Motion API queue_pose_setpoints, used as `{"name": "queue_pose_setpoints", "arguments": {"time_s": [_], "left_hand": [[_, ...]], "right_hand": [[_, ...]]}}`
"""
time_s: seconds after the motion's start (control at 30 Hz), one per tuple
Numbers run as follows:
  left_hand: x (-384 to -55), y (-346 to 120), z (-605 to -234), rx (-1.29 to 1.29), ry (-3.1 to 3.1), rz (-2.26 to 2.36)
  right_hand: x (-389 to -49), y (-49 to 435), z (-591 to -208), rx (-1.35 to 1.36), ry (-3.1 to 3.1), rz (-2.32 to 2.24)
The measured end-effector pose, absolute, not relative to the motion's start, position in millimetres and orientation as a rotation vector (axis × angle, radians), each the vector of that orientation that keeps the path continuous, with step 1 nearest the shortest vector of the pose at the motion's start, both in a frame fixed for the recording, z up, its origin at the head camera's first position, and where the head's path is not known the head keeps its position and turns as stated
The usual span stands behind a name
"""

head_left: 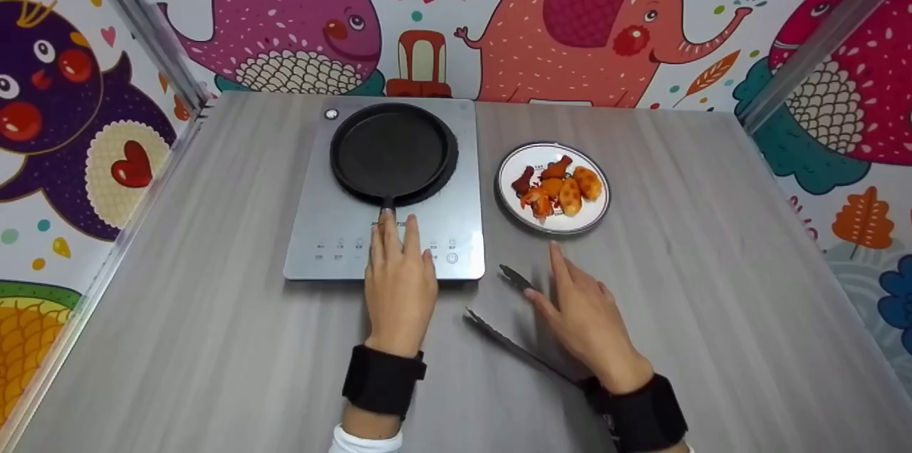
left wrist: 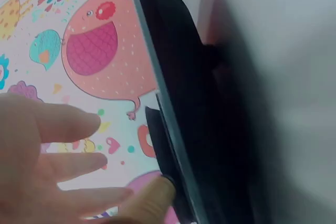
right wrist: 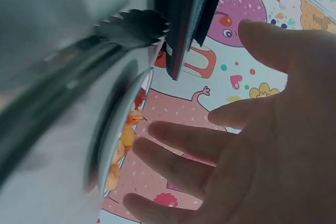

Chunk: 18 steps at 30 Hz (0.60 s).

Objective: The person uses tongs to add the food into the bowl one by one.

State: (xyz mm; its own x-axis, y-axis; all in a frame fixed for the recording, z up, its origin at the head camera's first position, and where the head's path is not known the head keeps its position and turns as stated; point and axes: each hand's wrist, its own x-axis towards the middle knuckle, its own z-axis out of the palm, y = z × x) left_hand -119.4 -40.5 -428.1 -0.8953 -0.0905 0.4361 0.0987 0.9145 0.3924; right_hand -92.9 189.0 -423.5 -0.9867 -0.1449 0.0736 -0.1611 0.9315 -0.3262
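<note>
In the head view my left hand [head_left: 400, 282] reaches over the front of the silver induction cooker [head_left: 313, 204], its straight fingers pointing at the black frying pan [head_left: 390, 150]. Its fingertips overlap the pan's short handle [head_left: 387, 204]; the left wrist view shows the fingers extended and spread. My right hand [head_left: 591, 318] hovers beside and partly over a pair of metal tongs [head_left: 520, 352], which lie spread apart on the table. Its fingers are stretched out with nothing held. Just beyond the index finger stands a white plate [head_left: 507, 189] bearing pieces of food, including a drumstick [head_left: 557, 168].
The grey wood-grain table [head_left: 712, 261] extends to both sides of the cooker and plate. Walls with cartoon animals, including an elephant [head_left: 570, 75], enclose the back and sides, and metal posts [head_left: 135, 18] stand at the corners.
</note>
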Motion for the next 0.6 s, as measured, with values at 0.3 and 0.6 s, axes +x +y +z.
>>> {"name": "queue_pose_setpoints", "arguments": {"time_s": [0.3,0.6], "left_hand": [[-121.0,-61.3,-436.5,0.032,-2.549,-0.775],[-125.3,-77.9,-434.8,0.14,-2.584,-1.215]], "right_hand": [[-58.4,203.2,-436.4,0.25,-3.099,0.423],[-41.6,218.8,-438.3,0.228,-3.235,0.265]]}}
